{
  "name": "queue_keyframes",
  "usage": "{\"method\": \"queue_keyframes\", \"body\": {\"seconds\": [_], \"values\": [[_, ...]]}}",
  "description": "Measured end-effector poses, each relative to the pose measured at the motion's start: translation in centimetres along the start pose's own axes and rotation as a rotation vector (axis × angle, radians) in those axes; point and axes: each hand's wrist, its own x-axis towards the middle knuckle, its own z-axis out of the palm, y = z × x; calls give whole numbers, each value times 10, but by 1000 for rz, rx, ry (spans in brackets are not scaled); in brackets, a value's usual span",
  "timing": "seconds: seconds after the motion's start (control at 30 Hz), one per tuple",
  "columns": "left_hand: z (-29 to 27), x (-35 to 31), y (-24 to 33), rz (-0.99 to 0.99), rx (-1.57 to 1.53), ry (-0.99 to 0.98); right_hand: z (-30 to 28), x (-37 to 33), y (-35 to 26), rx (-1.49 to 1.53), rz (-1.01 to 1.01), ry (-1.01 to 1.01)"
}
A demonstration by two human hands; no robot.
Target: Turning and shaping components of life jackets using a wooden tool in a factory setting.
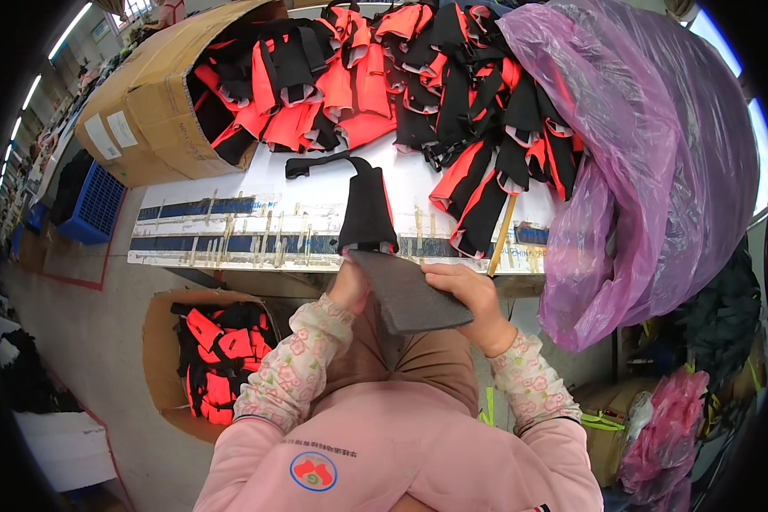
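Observation:
A dark grey foam pad [414,294] is tilted in front of me at the table's near edge. My right hand [469,294] grips its right side, thumb on top and the other fingers mostly hidden beneath. My left hand [350,288] is closed at the near end of a black fabric sleeve [369,209] with orange-red edging, beside the pad's far left corner. The sleeve lies flat on the table, with a black strap [316,164] curling left from its far end. The pad's far edge meets the sleeve's near end; whether it reaches inside is hidden.
Black and orange-red pieces [367,85] are heaped at the table's back, some inside a tipped cardboard box [154,102]. A large purple plastic bag [648,145] bulges at right. A wooden stick [503,235] lies near the front edge. Below left, an open carton [164,358] holds similar pieces.

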Motion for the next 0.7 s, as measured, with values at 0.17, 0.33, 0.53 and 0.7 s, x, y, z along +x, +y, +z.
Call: {"method": "queue_keyframes", "body": {"seconds": [0.17, 0.33, 0.53, 0.7], "values": [[14, -6, 7, 31, 170, 113, -15, -3, -2, -222, -77, -68], [-1, 2, -1, 2, 15, -65, -9, 0, -14, -313, -249, -214], [40, -18, 12, -107, -23, -92, 2, 15, -9, -490, -140, -175], [32, -12, -7, 284, 466, -207, 21, 19, 38, -609, -75, -240]]}}
